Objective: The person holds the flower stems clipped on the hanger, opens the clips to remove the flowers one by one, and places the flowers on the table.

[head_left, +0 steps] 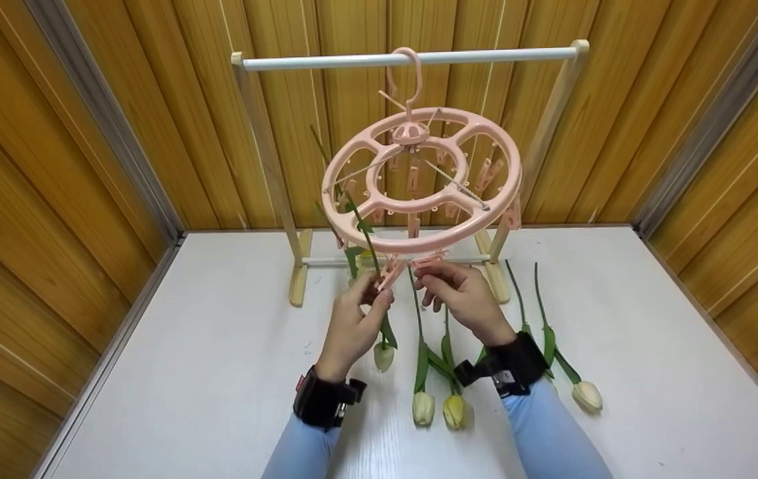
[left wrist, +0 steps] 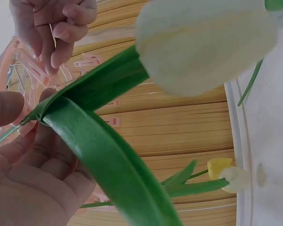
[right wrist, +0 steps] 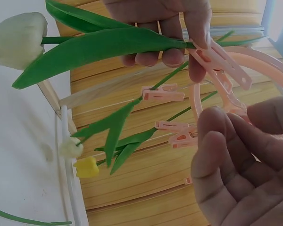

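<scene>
My left hand pinches a pink clothespin together with the stem of a white tulip. The flower hangs downward below that hand, its green leaves in front of the palm in the left wrist view. My right hand is raised beside it, fingers loosely bent, just under another pink clothespin at the hanger's front rim. Its thumb and fingertips look apart in the right wrist view. Above both hands is the round pink clip hanger.
The hanger hooks over a white rail on a wooden stand. Behind, clothespins hold a yellow tulip and a white one. On the white table lie several more tulips, including a white one at right.
</scene>
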Action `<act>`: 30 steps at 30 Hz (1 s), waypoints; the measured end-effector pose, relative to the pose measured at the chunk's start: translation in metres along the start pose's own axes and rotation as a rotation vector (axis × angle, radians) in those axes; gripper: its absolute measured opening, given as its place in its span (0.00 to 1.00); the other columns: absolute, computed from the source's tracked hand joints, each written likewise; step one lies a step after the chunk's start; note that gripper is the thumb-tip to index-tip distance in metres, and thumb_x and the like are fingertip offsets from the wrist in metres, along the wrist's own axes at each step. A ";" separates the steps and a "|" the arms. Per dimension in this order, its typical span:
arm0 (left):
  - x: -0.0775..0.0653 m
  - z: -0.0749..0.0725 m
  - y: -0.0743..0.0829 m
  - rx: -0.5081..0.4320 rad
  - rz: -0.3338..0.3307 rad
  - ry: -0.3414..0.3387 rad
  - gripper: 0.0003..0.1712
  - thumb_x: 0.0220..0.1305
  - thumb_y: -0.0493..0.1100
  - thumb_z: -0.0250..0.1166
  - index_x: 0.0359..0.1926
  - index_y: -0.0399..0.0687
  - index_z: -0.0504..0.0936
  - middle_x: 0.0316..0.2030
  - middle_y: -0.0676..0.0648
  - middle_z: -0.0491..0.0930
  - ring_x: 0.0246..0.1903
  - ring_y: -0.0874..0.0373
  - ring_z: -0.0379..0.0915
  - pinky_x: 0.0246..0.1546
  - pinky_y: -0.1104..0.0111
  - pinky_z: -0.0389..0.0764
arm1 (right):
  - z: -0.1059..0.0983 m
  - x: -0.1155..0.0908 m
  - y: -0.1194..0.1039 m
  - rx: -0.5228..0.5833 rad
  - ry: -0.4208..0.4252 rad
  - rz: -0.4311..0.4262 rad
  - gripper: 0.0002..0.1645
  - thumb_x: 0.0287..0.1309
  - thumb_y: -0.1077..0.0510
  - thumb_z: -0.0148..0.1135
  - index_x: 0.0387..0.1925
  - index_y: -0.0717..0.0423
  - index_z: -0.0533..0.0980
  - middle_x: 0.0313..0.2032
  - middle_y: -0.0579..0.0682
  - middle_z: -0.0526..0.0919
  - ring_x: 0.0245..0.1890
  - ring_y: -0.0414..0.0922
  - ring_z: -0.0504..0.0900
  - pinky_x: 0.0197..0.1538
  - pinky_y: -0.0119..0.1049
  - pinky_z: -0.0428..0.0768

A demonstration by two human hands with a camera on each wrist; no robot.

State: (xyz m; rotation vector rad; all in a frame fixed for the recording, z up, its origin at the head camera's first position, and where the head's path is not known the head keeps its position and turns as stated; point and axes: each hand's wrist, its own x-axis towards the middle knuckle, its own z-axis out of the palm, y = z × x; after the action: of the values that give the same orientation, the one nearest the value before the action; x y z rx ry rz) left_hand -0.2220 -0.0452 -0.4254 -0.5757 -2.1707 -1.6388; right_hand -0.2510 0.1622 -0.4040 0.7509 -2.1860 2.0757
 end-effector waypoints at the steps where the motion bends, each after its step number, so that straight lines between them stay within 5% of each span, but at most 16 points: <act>1: 0.000 0.000 0.001 0.000 0.000 -0.004 0.12 0.74 0.38 0.61 0.54 0.38 0.81 0.34 0.45 0.84 0.32 0.55 0.80 0.36 0.69 0.79 | 0.000 0.001 0.000 -0.005 -0.014 -0.005 0.16 0.71 0.69 0.57 0.55 0.77 0.77 0.43 0.68 0.85 0.29 0.41 0.84 0.34 0.31 0.81; 8: 0.000 -0.001 0.002 0.009 -0.005 -0.029 0.14 0.75 0.39 0.61 0.56 0.38 0.81 0.34 0.45 0.83 0.32 0.56 0.79 0.35 0.69 0.79 | 0.005 0.007 -0.004 -0.023 -0.066 0.000 0.21 0.73 0.66 0.58 0.63 0.72 0.75 0.53 0.68 0.83 0.32 0.40 0.85 0.34 0.30 0.81; 18: -0.001 0.000 0.000 0.001 0.025 -0.063 0.13 0.76 0.39 0.59 0.56 0.40 0.79 0.30 0.46 0.81 0.30 0.58 0.77 0.32 0.70 0.77 | 0.012 0.014 -0.002 0.049 -0.107 0.036 0.26 0.74 0.63 0.57 0.68 0.70 0.71 0.42 0.45 0.85 0.32 0.40 0.85 0.32 0.29 0.79; 30: -0.001 -0.005 0.000 0.000 -0.007 -0.102 0.14 0.75 0.38 0.60 0.57 0.37 0.79 0.33 0.45 0.81 0.32 0.57 0.80 0.34 0.68 0.80 | 0.015 0.020 -0.006 0.033 -0.124 0.041 0.20 0.75 0.61 0.58 0.61 0.69 0.76 0.45 0.53 0.84 0.31 0.42 0.84 0.31 0.32 0.79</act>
State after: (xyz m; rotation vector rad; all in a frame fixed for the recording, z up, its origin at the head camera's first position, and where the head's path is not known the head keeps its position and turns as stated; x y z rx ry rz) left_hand -0.2212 -0.0501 -0.4244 -0.6661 -2.2461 -1.6467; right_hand -0.2620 0.1417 -0.3930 0.8675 -2.2532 2.1448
